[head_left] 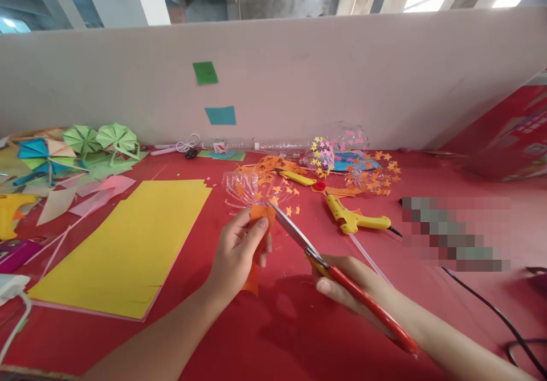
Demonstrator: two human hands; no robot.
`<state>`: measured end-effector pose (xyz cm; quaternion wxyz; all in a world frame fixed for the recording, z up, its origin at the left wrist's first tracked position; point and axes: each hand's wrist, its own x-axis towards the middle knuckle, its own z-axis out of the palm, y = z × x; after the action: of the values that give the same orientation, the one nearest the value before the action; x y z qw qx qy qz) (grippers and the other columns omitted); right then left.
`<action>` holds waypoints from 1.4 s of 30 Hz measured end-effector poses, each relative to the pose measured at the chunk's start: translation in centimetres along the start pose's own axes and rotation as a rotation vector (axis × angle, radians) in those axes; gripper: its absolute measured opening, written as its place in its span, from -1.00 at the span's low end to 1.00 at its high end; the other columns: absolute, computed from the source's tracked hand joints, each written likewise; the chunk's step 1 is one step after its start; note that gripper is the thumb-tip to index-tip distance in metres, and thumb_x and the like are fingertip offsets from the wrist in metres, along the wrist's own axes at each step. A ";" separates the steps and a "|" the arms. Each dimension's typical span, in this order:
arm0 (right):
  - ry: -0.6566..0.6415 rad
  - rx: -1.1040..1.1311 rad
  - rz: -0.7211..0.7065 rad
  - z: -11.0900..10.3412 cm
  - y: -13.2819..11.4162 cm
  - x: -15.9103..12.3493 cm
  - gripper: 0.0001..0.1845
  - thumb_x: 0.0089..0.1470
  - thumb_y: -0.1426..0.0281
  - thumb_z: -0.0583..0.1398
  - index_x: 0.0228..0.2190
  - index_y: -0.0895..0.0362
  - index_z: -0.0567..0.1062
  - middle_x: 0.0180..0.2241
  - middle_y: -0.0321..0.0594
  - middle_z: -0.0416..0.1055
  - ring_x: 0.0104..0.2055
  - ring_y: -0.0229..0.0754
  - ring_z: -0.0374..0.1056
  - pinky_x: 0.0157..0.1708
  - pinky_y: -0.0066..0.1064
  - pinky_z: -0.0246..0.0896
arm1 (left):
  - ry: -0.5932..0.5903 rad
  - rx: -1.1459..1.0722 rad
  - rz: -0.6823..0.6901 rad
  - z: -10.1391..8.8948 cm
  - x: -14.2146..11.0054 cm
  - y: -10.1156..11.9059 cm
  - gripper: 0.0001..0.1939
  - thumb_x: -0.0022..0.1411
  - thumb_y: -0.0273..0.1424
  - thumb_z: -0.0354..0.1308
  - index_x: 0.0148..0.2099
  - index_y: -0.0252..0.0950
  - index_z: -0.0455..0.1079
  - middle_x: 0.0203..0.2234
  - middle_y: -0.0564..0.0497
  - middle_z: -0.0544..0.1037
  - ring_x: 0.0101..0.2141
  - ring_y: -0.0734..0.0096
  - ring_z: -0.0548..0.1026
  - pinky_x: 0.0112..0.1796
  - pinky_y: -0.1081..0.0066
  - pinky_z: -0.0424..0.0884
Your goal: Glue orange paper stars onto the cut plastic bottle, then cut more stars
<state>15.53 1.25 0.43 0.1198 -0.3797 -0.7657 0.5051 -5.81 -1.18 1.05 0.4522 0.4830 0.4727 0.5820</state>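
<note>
My left hand [241, 241] pinches an orange paper strip [260, 216] between thumb and fingers, its lower end hanging below the palm. In my right hand [354, 284] are scissors [367, 304] with red handles. Their blades point up and left, with the tips at the upper right edge of the strip; whether paper lies between the blades I cannot tell. Just beyond the strip lies a clear plastic piece cut into thin strands [241, 186], with orange paper stars [289, 210] around it.
A yellow glue gun [352, 219] and a yellow utility knife [299, 178] lie beyond my right hand. Yellow paper sheets [123, 244] are stacked at left, near folded green paper umbrellas [116, 137]. Star-covered plastic pieces [322, 156] stand by the partition [299, 85]. A black cable [482, 301] runs at right.
</note>
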 end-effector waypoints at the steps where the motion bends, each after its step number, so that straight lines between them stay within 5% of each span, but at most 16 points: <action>1: -0.006 -0.005 0.001 0.0 -0.1 0.0 -0.41 0.05 -0.18 0.06 -0.53 0.10 0.19 -0.55 -0.38 0.05 -0.52 -0.30 -0.07 -0.55 -0.45 -0.14 | -0.006 0.005 -0.005 0.0 0.0 0.1 -0.80 0.25 -0.27 0.07 -0.37 -0.27 0.30 -0.69 0.17 0.38 -0.72 0.62 0.31 -0.64 0.57 0.24; 21: -0.077 0.067 0.025 0.4 -0.2 -0.3 -0.38 0.04 -0.21 0.04 -0.52 0.12 0.19 -0.58 -0.40 0.07 -0.58 -0.37 -0.01 -0.62 -0.52 -0.08 | -0.059 0.025 -0.045 -0.2 -0.1 0.2 -0.80 0.22 -0.31 0.07 -0.41 -0.29 0.33 -0.68 0.15 0.41 -0.70 0.61 0.35 -0.63 0.58 0.26; 29: -0.076 0.106 0.007 0.4 0.0 -0.3 -0.37 0.04 -0.21 0.04 -0.55 0.12 0.18 -0.65 -0.44 0.02 -0.62 -0.40 -0.09 -0.66 -0.52 -0.19 | -0.062 0.093 0.071 -0.4 -0.1 0.6 -0.74 0.24 -0.37 0.05 -0.51 -0.28 0.22 -0.76 0.23 0.22 -0.71 0.68 0.17 -0.65 0.59 0.10; 42: -0.088 0.102 0.044 0.2 -0.2 -0.2 -0.39 0.04 -0.20 0.05 -0.54 0.11 0.17 -0.65 -0.46 0.01 -0.65 -0.43 -0.09 -0.68 -0.53 -0.20 | -0.131 0.107 0.012 -1.6 0.8 0.8 -0.78 0.22 -0.33 0.08 -0.45 -0.29 0.35 -0.75 0.22 0.16 -0.70 0.66 0.12 -0.67 0.56 0.03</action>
<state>15.45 0.97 0.58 0.0941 -0.3675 -0.7349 0.5621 -7.51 -0.73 1.84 0.4521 0.5466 0.4695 0.5257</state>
